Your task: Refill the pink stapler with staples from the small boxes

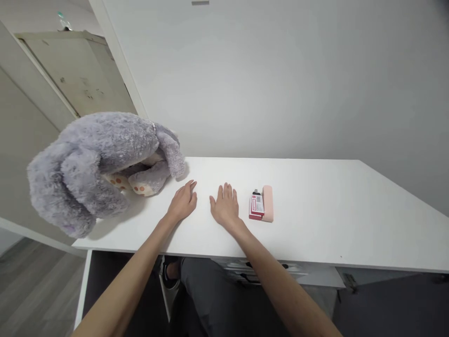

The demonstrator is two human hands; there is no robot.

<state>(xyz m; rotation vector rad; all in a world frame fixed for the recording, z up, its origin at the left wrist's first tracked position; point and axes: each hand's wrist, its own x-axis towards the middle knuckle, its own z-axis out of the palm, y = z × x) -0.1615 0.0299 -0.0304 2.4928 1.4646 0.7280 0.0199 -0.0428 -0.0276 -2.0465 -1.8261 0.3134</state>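
My left hand (183, 201) rests on its side on the white tabletop, fingers loosely stretched with the thumb apart, holding nothing. Palm down on the same surface lies my right hand (225, 203), its fingers extended and nothing under it that I can see. Just right of it is a small red and white box (257, 206) with a printed label. A small black item with a light tip (256, 192) shows at the box's far end. Against the box's right side sits a pale pink oblong object (268, 204); its kind is unclear.
A big grey-purple plush toy (115, 140) slumps over the table's left end, near my left hand. The white table (333, 206) meets a white wall (263, 79) at the back. Drawers (245, 271) are under the front edge; a worn cabinet (77, 75) stands far left.
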